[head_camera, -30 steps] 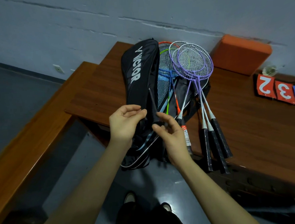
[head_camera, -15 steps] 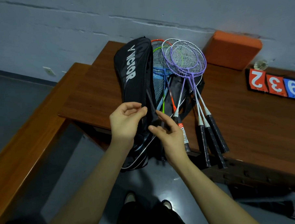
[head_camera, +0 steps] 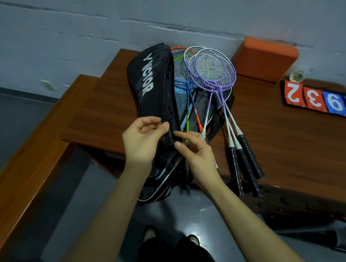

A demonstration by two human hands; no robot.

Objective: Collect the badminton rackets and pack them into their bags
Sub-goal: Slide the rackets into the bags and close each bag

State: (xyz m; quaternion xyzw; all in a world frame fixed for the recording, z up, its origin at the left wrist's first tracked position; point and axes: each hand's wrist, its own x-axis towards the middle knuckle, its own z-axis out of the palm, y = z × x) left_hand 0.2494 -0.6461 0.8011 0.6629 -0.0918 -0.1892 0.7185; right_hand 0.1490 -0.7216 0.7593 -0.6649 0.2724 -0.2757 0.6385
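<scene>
While left hand [head_camera: 142,140] pinched the floppy Victor racket bag [head_camera: 156,88] flap, right hand [head_camera: 196,149] at 3 o'clock seemingly held nothing, fingers loosely curled.

Long black fabric racket bag w/ white VICTOR lettering [head_camera: 153,92] lies lengthwise on brown wooden desk [head_camera: 100,114], near end hanging off the edge, flap open. Inside/on it: orange-, green- & blue-framed rackets [head_camera: 183,84], heads toward wall. Just right, three purple-framed rackets w/ white strings [head_camera: 215,71] overlap, shafts fanned, black-wrapped handles [head_camera: 246,159] reaching past desk edge.
</scene>
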